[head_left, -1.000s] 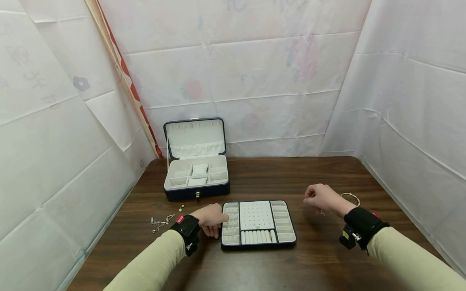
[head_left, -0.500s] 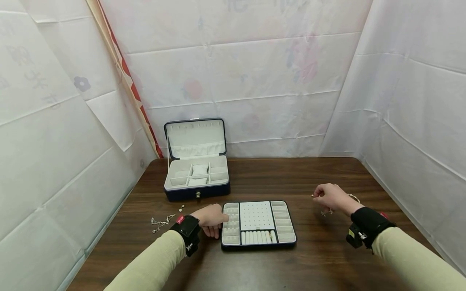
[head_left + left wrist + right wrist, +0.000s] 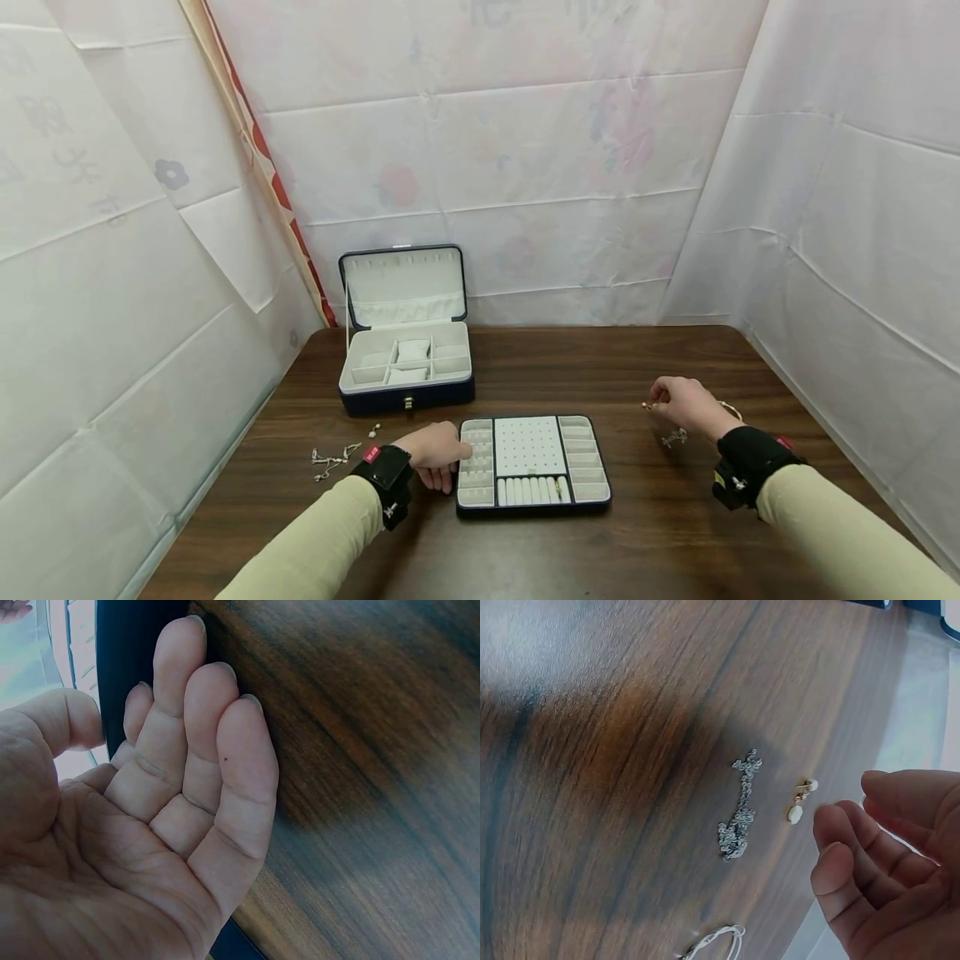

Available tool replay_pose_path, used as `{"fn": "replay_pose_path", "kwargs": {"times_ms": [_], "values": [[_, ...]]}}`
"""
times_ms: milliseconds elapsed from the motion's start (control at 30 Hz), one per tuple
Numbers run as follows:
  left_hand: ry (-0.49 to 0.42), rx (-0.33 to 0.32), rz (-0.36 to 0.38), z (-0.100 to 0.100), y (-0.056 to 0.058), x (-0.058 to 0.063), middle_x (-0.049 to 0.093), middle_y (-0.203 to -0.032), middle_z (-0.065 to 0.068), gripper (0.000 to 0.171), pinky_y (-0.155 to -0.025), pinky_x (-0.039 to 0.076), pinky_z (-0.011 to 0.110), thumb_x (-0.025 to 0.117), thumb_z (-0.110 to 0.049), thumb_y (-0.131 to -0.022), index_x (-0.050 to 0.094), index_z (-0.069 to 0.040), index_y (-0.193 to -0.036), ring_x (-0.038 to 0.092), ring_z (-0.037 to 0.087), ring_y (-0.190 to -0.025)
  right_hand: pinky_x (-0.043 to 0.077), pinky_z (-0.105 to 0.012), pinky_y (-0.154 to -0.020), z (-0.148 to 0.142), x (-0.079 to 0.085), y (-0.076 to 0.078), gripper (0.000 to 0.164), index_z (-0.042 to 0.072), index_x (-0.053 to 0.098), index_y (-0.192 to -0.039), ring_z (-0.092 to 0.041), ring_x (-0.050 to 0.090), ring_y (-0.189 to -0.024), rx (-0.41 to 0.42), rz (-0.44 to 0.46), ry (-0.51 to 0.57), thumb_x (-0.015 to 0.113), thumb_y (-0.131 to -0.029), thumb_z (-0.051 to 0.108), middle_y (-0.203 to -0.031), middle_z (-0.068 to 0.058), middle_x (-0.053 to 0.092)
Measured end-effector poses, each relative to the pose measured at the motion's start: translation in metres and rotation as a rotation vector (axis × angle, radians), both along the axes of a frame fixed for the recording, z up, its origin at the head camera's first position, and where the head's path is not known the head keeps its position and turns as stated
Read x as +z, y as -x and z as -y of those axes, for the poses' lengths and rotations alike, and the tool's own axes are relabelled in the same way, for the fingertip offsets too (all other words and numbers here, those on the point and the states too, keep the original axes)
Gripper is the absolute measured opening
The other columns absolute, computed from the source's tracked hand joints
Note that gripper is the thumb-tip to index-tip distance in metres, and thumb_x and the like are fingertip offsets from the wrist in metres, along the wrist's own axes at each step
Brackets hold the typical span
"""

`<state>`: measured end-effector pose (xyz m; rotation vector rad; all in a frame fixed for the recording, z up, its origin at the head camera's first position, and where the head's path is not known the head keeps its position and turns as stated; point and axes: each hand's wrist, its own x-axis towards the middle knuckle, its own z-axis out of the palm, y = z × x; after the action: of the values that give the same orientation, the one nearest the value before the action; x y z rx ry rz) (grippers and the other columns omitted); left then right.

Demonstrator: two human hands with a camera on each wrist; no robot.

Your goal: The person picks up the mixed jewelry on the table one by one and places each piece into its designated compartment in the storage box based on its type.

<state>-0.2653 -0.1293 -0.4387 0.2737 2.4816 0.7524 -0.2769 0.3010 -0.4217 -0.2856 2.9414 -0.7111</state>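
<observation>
Your right hand point(image 3: 686, 406), loose and holding nothing, now sits farther outward, exposing the pearl drop earring point(image 3: 795, 815) within reach on the table point(image 3: 525, 558); your relaxed left hand point(image 3: 435, 451) touches the jewelry tray point(image 3: 534, 510).

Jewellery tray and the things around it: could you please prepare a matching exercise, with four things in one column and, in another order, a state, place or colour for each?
Things:
1. jewellery tray
2. jewellery box
3. earring
4. chain

Descriptions:
A. silver-coloured, bunched on the tabletop
B. stands open, its lid raised
C. white and gold-coloured, just off the fingertips of the right hand
D. touched by the left hand

Right pairs: 1-D, 2-B, 3-C, 4-A
</observation>
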Motion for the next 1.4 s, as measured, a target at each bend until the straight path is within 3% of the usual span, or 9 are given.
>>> {"fn": "replay_pose_path", "kwargs": {"times_ms": [167,533,700,933,1167,1400], "values": [[-0.001,0.002,0.009,0.000,0.002,-0.002,0.070,-0.060,0.011,0.035,-0.055,0.060,0.040,0.054,-0.023,-0.097,0.066,0.001,-0.076,0.067,0.023,-0.052,0.052,-0.045,-0.071,0.001,-0.007,0.007,0.018,-0.004,0.068,-0.110,-0.025,0.063,-0.082,0.048,-0.092,-0.081,0.065,-0.094,0.004,-0.093,-0.011,0.067],[0.001,0.004,0.014,-0.001,0.003,-0.001,0.070,-0.060,0.011,0.035,-0.054,0.059,0.039,0.054,-0.023,-0.097,0.066,0.001,-0.075,0.066,0.022,-0.052,0.054,-0.051,-0.079,0.012,-0.020,0.011,0.019,-0.003,0.071,-0.107,-0.036,0.065,-0.091,0.119,-0.304,-0.221,0.072,-0.089,0.002,-0.094,-0.014,0.066],[0.003,0.003,0.015,-0.001,0.001,0.001,0.071,-0.061,0.012,0.035,-0.055,0.059,0.039,0.053,-0.024,-0.098,0.066,0.001,-0.075,0.066,0.022,-0.052,0.053,-0.054,-0.080,0.015,-0.023,0.012,0.019,0.001,0.072,-0.108,-0.039,0.062,-0.094,0.097,-0.339,-0.284,0.074,-0.090,0.006,-0.098,-0.014,0.064],[-0.003,0.006,0.012,-0.001,0.000,0.001,0.071,-0.061,0.012,0.034,-0.055,0.059,0.040,0.053,-0.022,-0.097,0.065,0.001,-0.075,0.066,0.022,-0.052,0.053,-0.053,-0.078,0.018,-0.030,0.014,0.013,0.003,0.071,-0.102,-0.036,0.061,-0.089,0.145,-0.407,-0.396,0.076,-0.090,0.007,-0.094,-0.012,0.064],[0.013,-0.001,0.011,-0.001,0.000,-0.001,0.070,-0.060,0.011,0.033,-0.054,0.059,0.038,0.052,-0.022,-0.096,0.065,0.001,-0.076,0.065,0.020,-0.051,0.053,-0.048,-0.071,0.019,-0.037,0.015,0.010,0.005,0.068,-0.092,-0.033,0.060,-0.080,0.195,-0.465,-0.419,0.077,-0.088,0.004,-0.086,-0.010,0.063],[0.015,-0.006,0.001,-0.001,-0.001,0.001,0.071,-0.062,0.013,0.033,-0.054,0.059,0.039,0.053,-0.022,-0.096,0.065,0.001,-0.076,0.066,0.021,-0.051,0.054,-0.052,-0.074,0.019,-0.045,0.017,0.008,0.003,0.067,-0.091,-0.036,0.063,-0.082,0.194,-0.445,-0.425,0.073,-0.088,0.000,-0.087,-0.013,0.063]]}}
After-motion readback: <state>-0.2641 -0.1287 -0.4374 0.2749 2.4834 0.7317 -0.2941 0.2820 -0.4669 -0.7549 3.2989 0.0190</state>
